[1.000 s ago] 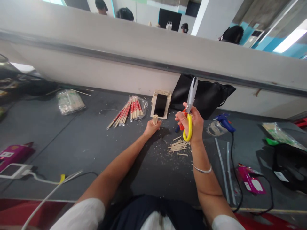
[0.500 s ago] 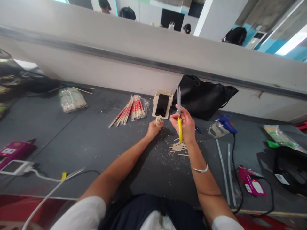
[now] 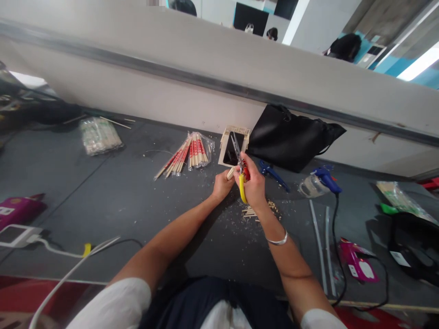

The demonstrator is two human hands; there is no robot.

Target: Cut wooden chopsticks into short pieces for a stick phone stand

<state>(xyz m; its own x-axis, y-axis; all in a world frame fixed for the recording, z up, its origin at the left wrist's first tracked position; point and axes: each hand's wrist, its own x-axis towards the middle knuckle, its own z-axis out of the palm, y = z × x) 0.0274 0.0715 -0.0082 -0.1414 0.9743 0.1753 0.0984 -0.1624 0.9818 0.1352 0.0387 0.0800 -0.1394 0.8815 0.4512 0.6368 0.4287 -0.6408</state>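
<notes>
Closed around a small bundle of pale wooden sticks point(image 3: 231, 173) is my left hand point(image 3: 222, 186), near the middle of the table. My right hand point(image 3: 254, 182) grips scissors point(image 3: 241, 172) with yellow and red on the handles, their blades pointing away from me. Its fingers are beside the bundle; whether they touch it I cannot tell. Beyond both hands, a dark phone point(image 3: 232, 148) lies on a light board. Short cut sticks point(image 3: 249, 212) lie partly hidden behind my right wrist, with small chips around them.
Red-wrapped chopsticks point(image 3: 197, 151) lie left of the phone. A black bag point(image 3: 291, 137) leans on the wall, with a blue-handled tool point(image 3: 274, 174) in front. Rightward are a blue glue gun point(image 3: 325, 179), clear glue sticks point(image 3: 318, 246) and a cable. A plastic-wrapped stick pack point(image 3: 99, 136) sits far left.
My right hand has moved left and closer to my left hand, bringing the scissors beside the bundle and tilting them leftward. The blue-handled tool shows more now.
</notes>
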